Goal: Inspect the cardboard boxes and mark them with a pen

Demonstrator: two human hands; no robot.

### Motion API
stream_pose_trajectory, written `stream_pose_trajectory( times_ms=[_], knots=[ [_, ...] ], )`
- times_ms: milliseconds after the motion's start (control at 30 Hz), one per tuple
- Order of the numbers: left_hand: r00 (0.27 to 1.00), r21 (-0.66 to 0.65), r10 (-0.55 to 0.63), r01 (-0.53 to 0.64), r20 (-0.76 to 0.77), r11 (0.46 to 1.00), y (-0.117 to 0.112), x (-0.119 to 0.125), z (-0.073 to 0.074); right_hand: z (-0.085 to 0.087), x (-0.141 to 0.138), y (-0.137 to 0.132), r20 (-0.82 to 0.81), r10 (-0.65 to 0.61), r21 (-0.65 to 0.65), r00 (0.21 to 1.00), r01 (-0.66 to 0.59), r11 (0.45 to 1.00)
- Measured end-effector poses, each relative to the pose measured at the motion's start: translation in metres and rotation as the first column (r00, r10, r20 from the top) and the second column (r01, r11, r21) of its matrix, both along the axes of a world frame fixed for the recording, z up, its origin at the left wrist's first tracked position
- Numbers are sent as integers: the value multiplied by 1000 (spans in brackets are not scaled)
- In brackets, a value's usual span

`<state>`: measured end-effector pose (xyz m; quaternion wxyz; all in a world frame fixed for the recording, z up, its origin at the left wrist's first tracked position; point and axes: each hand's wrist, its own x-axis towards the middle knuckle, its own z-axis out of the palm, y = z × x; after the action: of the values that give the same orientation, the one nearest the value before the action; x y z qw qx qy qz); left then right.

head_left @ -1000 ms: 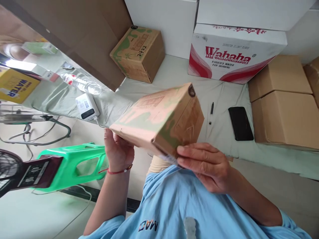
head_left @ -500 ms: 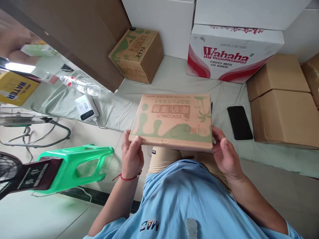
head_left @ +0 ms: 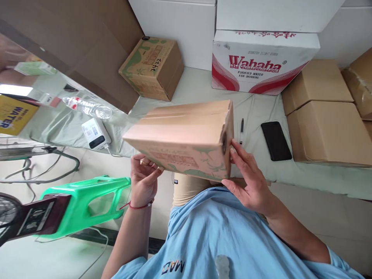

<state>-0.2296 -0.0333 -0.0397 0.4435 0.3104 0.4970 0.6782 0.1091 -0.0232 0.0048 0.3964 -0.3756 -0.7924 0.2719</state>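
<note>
A brown cardboard box (head_left: 180,124) with green drip prints is tilted in front of my body, between both hands. Its plain taped side faces up and its printed side faces me. My left hand (head_left: 145,178) pinches the lower left edge, with the fingertips partly behind the box. Against the right end, beside a dark round hole, my right hand (head_left: 247,174) presses with its fingers and thumb. A black pen (head_left: 241,130) and a black phone (head_left: 276,141) lie on the cloth right of the box.
A similar carton marked 2422 (head_left: 152,68) stands at the back, near a white Wahaha carton (head_left: 261,64). Plain brown boxes (head_left: 334,128) are on the right. Left are a power bank (head_left: 95,133), a plastic bottle (head_left: 87,106), a green stool (head_left: 87,203) and a fan (head_left: 11,217).
The box has turned in my hands: its printed face has swung down toward me and its plain side now shows. My right hand has shifted onto the box's end. The pen has come into fuller view.
</note>
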Motion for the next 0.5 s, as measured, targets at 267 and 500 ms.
stream_pose_trajectory(
  times_ms=[267,500],
  knots=[
    [994,6,41,-42,99,999,-12,-4,8,-46,8,1,-278,-28,-316,960,-64,947],
    [980,163,-55,87,-190,983,-17,30,33,-61,27,-2,-531,-464,-680,709,-31,732]
  ],
)
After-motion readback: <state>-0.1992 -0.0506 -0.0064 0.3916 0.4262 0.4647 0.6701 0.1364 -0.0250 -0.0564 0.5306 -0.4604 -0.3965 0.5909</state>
